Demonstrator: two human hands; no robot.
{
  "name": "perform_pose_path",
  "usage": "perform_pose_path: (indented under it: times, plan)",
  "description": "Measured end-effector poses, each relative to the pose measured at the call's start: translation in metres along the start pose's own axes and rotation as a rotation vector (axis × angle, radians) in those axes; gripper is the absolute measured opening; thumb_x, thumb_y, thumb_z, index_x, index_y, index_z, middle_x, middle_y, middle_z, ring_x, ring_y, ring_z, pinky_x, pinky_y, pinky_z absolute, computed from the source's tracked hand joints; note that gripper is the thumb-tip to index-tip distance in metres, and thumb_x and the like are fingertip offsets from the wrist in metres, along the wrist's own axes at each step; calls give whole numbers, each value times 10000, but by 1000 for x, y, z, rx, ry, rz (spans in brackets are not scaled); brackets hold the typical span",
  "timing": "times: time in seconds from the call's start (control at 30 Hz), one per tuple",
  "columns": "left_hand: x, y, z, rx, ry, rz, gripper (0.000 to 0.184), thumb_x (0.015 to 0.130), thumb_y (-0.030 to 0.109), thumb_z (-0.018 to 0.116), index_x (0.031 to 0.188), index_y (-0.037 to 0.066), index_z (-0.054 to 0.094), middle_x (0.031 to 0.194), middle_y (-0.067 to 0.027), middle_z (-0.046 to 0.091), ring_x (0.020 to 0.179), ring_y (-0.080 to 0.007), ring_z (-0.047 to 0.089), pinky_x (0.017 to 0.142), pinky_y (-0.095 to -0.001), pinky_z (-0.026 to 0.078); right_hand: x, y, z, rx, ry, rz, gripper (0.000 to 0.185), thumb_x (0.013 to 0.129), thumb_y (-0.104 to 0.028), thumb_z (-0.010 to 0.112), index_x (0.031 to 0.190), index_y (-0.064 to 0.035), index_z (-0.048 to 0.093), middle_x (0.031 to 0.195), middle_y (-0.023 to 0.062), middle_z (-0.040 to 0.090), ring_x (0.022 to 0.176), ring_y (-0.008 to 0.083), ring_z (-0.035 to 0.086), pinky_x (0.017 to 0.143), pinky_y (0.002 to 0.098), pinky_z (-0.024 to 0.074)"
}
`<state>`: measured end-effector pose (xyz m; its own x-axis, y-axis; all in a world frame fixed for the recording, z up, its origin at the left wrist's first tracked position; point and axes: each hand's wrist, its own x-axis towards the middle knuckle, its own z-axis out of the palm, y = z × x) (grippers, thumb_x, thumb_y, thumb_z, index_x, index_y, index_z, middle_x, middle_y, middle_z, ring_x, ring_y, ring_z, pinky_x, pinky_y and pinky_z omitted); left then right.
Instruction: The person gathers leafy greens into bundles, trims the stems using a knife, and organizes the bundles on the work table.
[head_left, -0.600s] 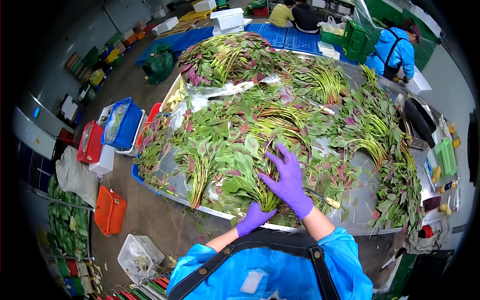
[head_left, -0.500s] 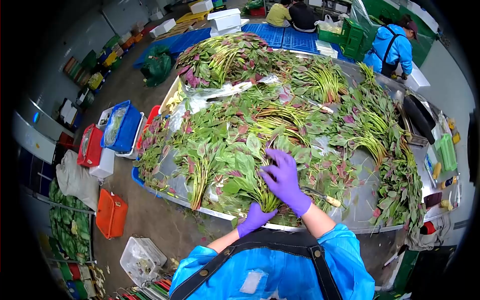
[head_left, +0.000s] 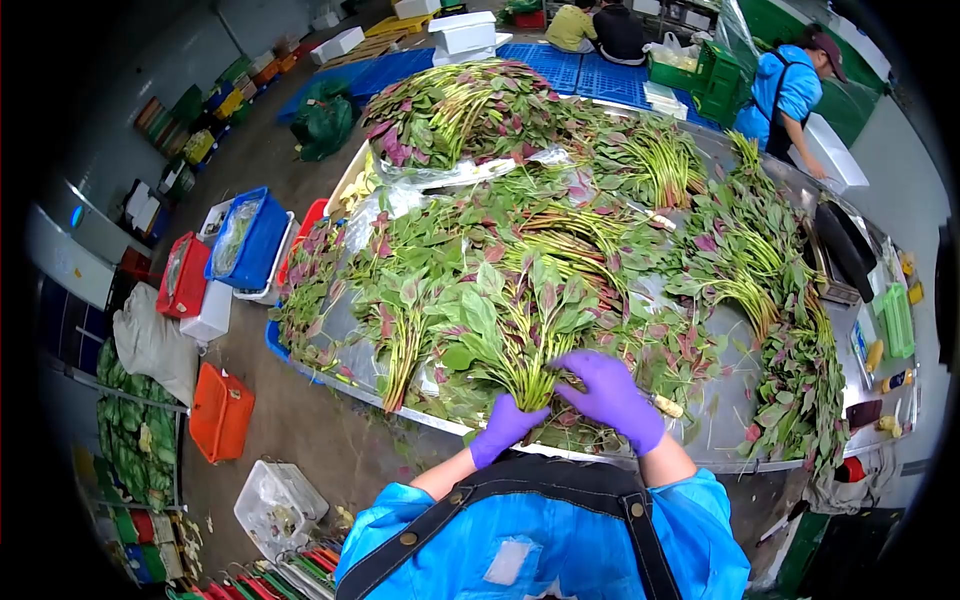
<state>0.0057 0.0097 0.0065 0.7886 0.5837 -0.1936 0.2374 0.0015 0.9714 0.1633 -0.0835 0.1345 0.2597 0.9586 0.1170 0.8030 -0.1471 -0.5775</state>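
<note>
My left hand (head_left: 508,430), in a purple glove, is closed around the lower stems of a bunch of amaranth greens (head_left: 520,335). The bunch's red-green leaves fan out away from me over the metal table. Beside the stems on the right is my right hand (head_left: 612,398), also gloved, its fingers apart and bent toward the bunch; whether they touch the stems is hard to tell. A wooden-handled knife (head_left: 666,405) lies just past that hand, its blade mostly hidden. Left of the held bunch rests another amaranth bunch (head_left: 404,345), stems toward me.
A large heap of amaranth (head_left: 460,112) sits at the far side, with more bunches (head_left: 745,290) along the right. A co-worker in blue (head_left: 785,95) stands at the far right beside a white foam box (head_left: 832,155). Crates, including an orange bin (head_left: 221,412), stand left on the floor.
My right hand has come down from the leaves toward the stems and moved right. My left hand keeps its grip on the bunch, whose leaves are more spread. The co-worker's arm has reached out.
</note>
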Motion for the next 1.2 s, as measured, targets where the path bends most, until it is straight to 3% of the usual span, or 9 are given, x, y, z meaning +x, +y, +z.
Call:
perform_pose_path:
  times: [0.23,0.43,0.57,0.77,0.87,0.93,1.03,1.1,1.2]
  plan:
    - [-7,21,9,78,-59,96,329,691,152,706,959,-9,606,847,-106,658,770,-175,630,693,-312,485,45,10,30,-56,361,-268,223,750,-154,637,971,-124,621,961,51,637,993,237,557,981,442,310]
    - [-1,10,2,-111,-30,-67,322,703,172,707,953,-9,617,840,-78,661,734,-142,616,671,-300,484,-7,40,-17,1409,57,165,182,826,-190,545,756,-34,608,823,124,654,778,197,631,962,425,363]
    - [1,2,0,43,43,18,315,699,205,700,926,-1,627,801,-93,665,696,-161,630,644,-304,486,-10,28,-36,468,-345,55,246,759,-243,664,895,-40,641,768,79,650,693,143,621,764,287,472]
    - [-8,2,14,255,-26,166,277,705,210,692,854,-17,637,764,-166,652,697,-258,652,599,-343,490,49,33,33,-93,313,143,275,712,-340,671,855,-110,629,580,73,559,484,237,530,479,315,423]
    - [-11,14,10,148,-60,-7,306,697,214,719,863,-29,636,787,-117,665,697,-194,644,632,-313,485,44,40,3,187,348,269,212,761,-303,640,852,-112,635,582,40,573,473,186,533,460,290,420]
    - [-9,22,9,-201,-62,-243,266,687,94,719,915,2,616,808,-54,637,685,-153,605,620,-282,474,18,43,-36,1096,215,393,162,811,-268,602,847,-114,641,593,-5,585,494,119,537,455,255,417]
    - [-7,39,2,-438,52,-264,261,702,11,669,938,-9,561,805,-69,603,653,-158,584,596,-259,475,-22,56,-36,912,-466,306,263,806,-292,613,969,-86,626,710,23,617,618,115,590,526,262,458]
    - [0,49,-1,-522,73,-209,266,704,-6,662,948,-11,555,800,-75,601,670,-158,587,606,-261,478,-35,49,-29,-48,-597,160,528,749,-380,653,1169,-85,527,955,122,624,848,226,618,714,319,485]
    - [13,63,25,-506,74,-81,328,709,100,694,980,-10,544,821,-106,607,685,-211,600,629,-293,487,-42,56,10,481,-164,210,888,663,-441,703,1351,-72,278,1246,224,449,1113,343,482,925,368,393]
